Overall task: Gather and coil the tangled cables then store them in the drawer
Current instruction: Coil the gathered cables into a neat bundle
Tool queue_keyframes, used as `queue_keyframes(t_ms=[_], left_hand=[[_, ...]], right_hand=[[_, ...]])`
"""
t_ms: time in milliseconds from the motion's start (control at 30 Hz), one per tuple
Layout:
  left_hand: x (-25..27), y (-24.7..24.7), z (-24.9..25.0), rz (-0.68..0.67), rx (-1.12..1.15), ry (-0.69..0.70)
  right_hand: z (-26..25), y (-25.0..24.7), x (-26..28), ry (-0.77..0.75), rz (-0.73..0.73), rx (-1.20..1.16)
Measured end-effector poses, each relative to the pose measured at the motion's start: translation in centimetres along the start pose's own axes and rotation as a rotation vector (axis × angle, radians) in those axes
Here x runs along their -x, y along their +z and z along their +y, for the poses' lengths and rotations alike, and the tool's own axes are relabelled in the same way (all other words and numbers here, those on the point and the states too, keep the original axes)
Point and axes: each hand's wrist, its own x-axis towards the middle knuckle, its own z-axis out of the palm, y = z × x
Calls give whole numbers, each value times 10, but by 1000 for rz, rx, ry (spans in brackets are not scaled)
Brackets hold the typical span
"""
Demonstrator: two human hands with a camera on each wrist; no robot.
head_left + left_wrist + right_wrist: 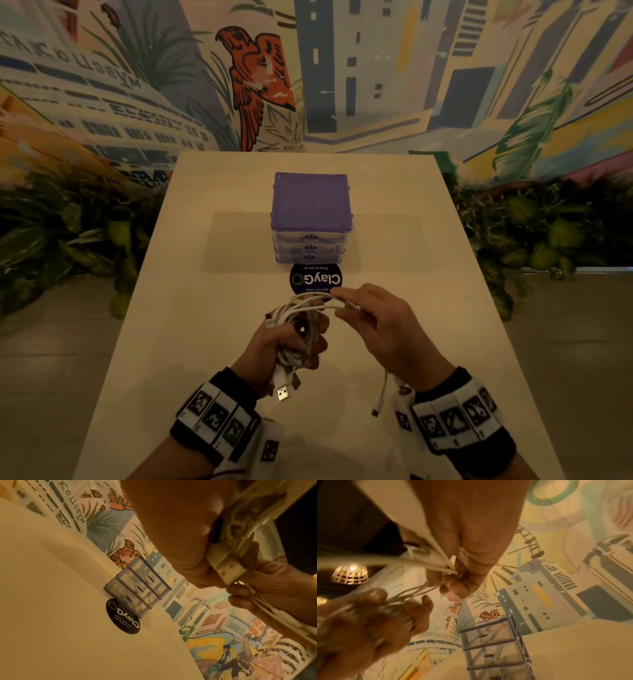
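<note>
My left hand [294,346] grips a bundle of white cables [298,322] above the table, its fingers curled round the coils. A USB plug [283,392] hangs below that fist and shows close up in the left wrist view as a USB plug [228,566]. My right hand [363,315] pinches a strand of cable [426,564] running over to the bundle. A loose cable end [378,404] dangles under my right wrist. The purple drawer unit [311,219] stands further back, its three clear drawers [493,646] all closed.
A round black ClayGo sticker [315,279] lies on the beige table [212,359] just in front of the drawer unit. The table's left and right edges drop to a tiled floor with green plants [534,233] on both sides. A painted mural wall stands behind.
</note>
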Motion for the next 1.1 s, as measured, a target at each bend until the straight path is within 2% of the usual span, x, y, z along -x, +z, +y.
queue_keyframes(t_ms=[167, 333, 433, 567, 667, 767, 867, 967, 1033, 1100], left_hand=[[-6, 13, -3, 51, 74, 133], [-9, 16, 0, 151, -119, 334], [-6, 20, -1, 212, -192, 368], [-7, 17, -2, 313, -168, 282], [-9, 12, 0, 281, -129, 288], [-7, 15, -1, 207, 72, 257], [-9, 16, -3, 172, 139, 272], [-11, 15, -1, 248, 135, 274], [-11, 13, 0, 274, 173, 287], [-12, 9, 4, 321, 199, 306]], right_hand=[[-11, 27, 2, 49, 191, 114], [-21, 44, 2, 145, 238, 134], [-18, 49, 3, 227, 188, 153], [-15, 43, 1, 263, 104, -2], [-13, 32, 0, 291, -73, -119], [-12, 26, 1, 263, -252, -94], [-14, 27, 1, 213, -313, -24], [-17, 31, 3, 209, -361, 15], [-17, 30, 6, 314, -431, 10], [-18, 22, 11, 443, -461, -115]])
